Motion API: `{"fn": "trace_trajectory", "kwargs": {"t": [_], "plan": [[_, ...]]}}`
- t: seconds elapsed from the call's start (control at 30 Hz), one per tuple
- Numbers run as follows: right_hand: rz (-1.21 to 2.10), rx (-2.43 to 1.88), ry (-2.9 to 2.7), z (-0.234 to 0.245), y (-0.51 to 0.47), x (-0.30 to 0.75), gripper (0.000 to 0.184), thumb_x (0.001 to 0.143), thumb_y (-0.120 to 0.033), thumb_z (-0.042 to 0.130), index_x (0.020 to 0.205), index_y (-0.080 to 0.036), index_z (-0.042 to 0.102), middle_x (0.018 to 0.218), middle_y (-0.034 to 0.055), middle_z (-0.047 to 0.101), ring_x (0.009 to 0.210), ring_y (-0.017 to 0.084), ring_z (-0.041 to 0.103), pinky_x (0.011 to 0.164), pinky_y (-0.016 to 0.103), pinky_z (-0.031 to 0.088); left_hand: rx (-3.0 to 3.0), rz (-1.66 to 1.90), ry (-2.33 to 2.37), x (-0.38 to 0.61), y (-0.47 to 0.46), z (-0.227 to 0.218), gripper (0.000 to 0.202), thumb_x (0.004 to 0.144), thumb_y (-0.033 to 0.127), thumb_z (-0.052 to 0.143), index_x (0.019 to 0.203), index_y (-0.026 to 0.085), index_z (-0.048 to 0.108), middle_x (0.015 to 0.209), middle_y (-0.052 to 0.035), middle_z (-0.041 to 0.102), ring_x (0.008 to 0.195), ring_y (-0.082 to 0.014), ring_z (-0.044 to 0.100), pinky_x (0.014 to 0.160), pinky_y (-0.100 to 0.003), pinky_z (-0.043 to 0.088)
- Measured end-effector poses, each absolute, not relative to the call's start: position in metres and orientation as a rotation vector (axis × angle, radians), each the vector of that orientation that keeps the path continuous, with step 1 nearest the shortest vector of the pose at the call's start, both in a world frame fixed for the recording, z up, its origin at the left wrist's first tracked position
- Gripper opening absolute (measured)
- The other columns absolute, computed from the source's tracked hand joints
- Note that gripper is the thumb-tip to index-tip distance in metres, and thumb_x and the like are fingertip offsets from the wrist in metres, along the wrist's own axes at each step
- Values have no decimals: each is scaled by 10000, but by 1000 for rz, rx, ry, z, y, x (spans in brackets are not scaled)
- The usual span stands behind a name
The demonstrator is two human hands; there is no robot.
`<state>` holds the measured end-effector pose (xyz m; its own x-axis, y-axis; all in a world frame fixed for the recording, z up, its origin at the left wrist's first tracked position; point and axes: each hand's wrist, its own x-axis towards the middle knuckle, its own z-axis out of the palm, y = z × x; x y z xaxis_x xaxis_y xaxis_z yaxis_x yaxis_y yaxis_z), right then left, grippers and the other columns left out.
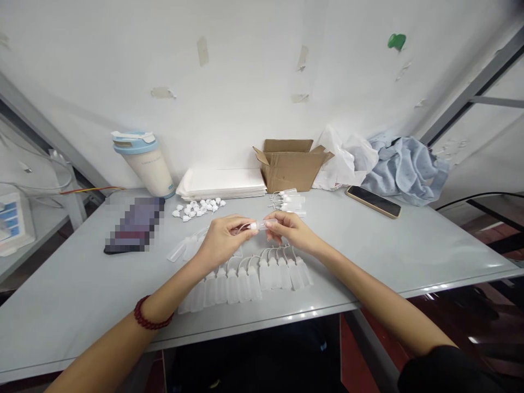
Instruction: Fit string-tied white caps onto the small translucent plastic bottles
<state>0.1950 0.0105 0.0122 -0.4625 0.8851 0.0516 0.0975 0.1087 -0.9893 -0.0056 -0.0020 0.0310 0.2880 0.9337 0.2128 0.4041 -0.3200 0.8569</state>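
My left hand [221, 240] and my right hand [289, 229] meet above the middle of the table, both pinched on one small clear plastic bottle [256, 225] held sideways between them. Just below the hands, several translucent squeeze bottles with looped caps [249, 278] lie side by side in a row near the table's front edge. A few more clear bottles [182, 249] lie left of my left hand. Farther back sit a scatter of small white caps [198, 208] and a small heap of clear bottles [289, 200].
On the grey table [409, 251] stand a lidded blue-and-white cup [145, 162], a stack of white sheets [223, 184], an open cardboard box [290, 162], white plastic bags [341, 158], a blue cloth [403, 166], a phone [373, 201] and a blurred dark object [135, 225].
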Motion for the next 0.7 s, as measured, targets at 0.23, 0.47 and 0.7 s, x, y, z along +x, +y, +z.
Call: {"fn": "trace_trajectory", "kwargs": {"t": [0.23,0.47,0.7], "plan": [[1388,-935,-1673,14,9,193,251,810,-358,617,938,-146,580,716,3,616,503,72,464,488,229,380,1580,660,1169,-8,2,36,349,842,430,555,693,131,657,650,-39,673,577,-149,642,597,-271,519],[1363,-940,-1687,11,9,194,246,817,-372,611,930,-154,589,672,-5,610,492,77,457,474,227,376,1616,630,1185,-7,0,34,341,849,405,561,650,134,614,598,-9,627,488,-103,574,481,-214,467],[1330,-895,-1691,8,10,194,278,829,-412,594,931,-154,588,668,-3,601,489,80,464,478,234,390,1582,624,1168,-4,-2,37,325,839,393,581,642,136,608,602,-8,638,503,-113,603,511,-220,488]]}}
